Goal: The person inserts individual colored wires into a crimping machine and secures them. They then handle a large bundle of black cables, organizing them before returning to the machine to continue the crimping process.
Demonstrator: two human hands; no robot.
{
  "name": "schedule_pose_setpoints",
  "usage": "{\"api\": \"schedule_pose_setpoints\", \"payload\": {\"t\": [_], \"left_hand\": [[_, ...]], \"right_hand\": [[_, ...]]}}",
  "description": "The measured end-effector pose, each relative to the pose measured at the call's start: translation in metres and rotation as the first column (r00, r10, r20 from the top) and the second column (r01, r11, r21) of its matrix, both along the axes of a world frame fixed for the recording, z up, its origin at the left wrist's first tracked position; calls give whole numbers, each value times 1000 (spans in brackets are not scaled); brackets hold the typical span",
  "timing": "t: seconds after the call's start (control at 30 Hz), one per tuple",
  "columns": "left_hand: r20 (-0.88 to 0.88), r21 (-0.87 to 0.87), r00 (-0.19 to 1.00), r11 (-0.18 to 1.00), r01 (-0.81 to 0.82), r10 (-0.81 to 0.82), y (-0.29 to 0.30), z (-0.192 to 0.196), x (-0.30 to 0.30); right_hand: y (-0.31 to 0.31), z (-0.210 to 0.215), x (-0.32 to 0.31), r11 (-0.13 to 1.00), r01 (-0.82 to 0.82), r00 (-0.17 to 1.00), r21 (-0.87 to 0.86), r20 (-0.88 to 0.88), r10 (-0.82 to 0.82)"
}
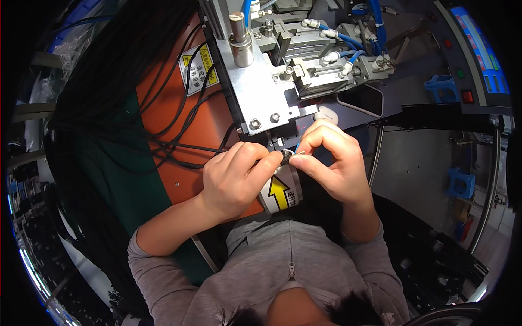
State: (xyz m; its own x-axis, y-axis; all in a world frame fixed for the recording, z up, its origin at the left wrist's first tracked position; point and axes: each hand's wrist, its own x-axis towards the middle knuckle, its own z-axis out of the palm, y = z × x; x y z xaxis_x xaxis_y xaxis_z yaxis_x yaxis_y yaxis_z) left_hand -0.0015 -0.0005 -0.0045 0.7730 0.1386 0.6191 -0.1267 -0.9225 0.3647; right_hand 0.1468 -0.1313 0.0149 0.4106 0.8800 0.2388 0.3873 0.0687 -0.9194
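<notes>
Left grip [235,176] and right grip [336,164] both pinch, close together.

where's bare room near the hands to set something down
The orange plate looks bare between the black cables and left forearm; so does the green surface beside it. Crowded: below the metal machine, where the right hand pinches thin wires beside the left hand, and around the blue tubes.

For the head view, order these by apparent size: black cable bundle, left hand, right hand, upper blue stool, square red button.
1. Black cable bundle
2. Left hand and right hand: too alike to rank apart
3. Upper blue stool
4. Square red button
</notes>
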Motion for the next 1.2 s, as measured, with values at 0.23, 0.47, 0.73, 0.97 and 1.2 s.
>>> {"api": "schedule_pose_setpoints", "payload": {"t": [0.23,0.47,0.73,0.97,1.2], "left_hand": [[-1,105,1000,994,-12,12,-2,-3,-3],[-57,275,998,961,0,16,-7,-5,-2],[-273,296,949,952,-74,159,-14,7,-1],[-270,274,948,958,-89,166,-14,6,1],[-233,199,964,977,-81,127,-8,4,3]], "right_hand": [[-4,-14,1,999,36,999,24,-20,-36],[-8,-32,1,993,85,990,-80,-110,-94],[8,-40,-11,981,193,938,-25,299,-176],[10,-51,-11,976,206,944,68,250,-217],[9,-65,-15,978,173,861,-112,-464,-206]]}}
